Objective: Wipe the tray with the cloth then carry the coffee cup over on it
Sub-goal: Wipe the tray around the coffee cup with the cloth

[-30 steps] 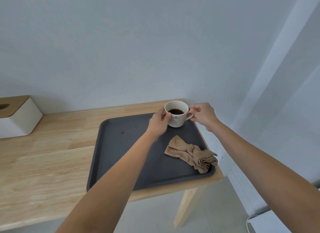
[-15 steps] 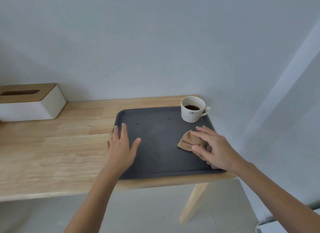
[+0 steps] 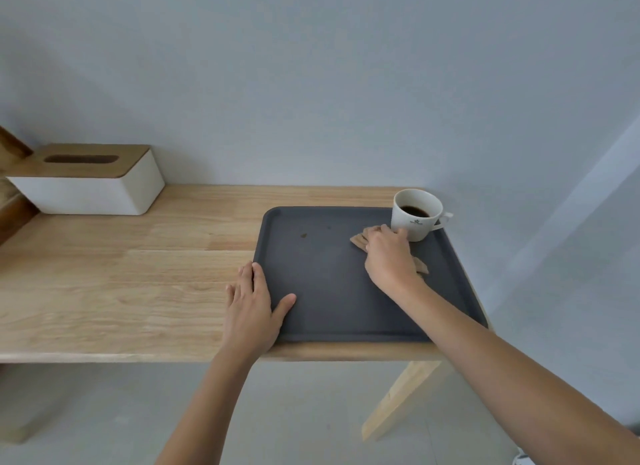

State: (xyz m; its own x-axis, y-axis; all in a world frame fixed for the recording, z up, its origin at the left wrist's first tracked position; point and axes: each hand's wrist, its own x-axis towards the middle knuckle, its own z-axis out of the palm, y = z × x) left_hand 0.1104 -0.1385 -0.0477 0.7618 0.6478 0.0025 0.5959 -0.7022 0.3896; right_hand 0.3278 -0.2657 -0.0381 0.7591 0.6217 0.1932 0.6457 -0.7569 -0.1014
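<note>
A dark grey tray point(image 3: 322, 291) lies on the right end of a wooden table point(image 3: 138, 274). A white coffee cup point(image 3: 415, 215) with dark coffee stands at the tray's far right corner, handle pointing right. My right hand point(image 3: 389, 257) presses down on a tan cloth point(image 3: 358, 239) just in front of the cup; most of the cloth is hidden beneath the hand. My left hand point(image 3: 251, 305) lies flat with fingers spread on the tray's left rim, thumb on the tray surface. Small brown specks point(image 3: 303, 235) mark the tray's far left area.
A white tissue box point(image 3: 90, 180) with a wooden lid stands at the table's far left against the wall. The wall runs close behind the table. The table's right edge and a slanted wooden leg point(image 3: 398, 399) are just beyond the tray.
Both hands let go of the cup. My right hand took the cloth and slid it toward the cup. My left hand settled on the tray's left rim.
</note>
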